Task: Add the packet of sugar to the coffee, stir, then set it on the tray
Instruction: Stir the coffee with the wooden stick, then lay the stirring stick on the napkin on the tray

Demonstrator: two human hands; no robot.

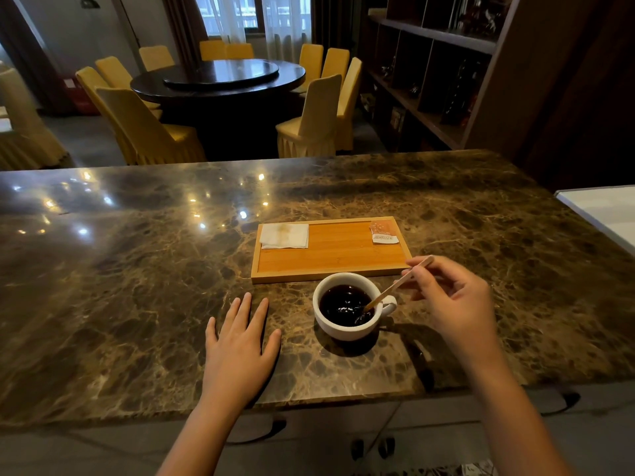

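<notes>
Cup (347, 305) of coffee stands upright on the counter (137, 269), just in front of the tray's (330, 274) near edge, its handle pointing right toward the right hand (453, 297). That puts it within easy reach for stirring and only a short lift away from the tray. The right hand's fingers (417, 269) are pinched closed on the upper end of a wooden stick (395, 286). The stick's long axis slants from upper right, at the hand, down-left into the coffee, its lower tip under the surface near the cup's right wall, a fit angle for stirring. The left hand (240, 341) lies flat and open on the counter left of the cup, holding nothing and apart from it, probably just bracing. A sugar packet (384, 231) lies flat in the tray's far right corner, a napkin (284, 236) in the far left. Whether the packet is emptied cannot be told. Judging by the stick, stirring is in hand; the cup is not yet on the tray.
</notes>
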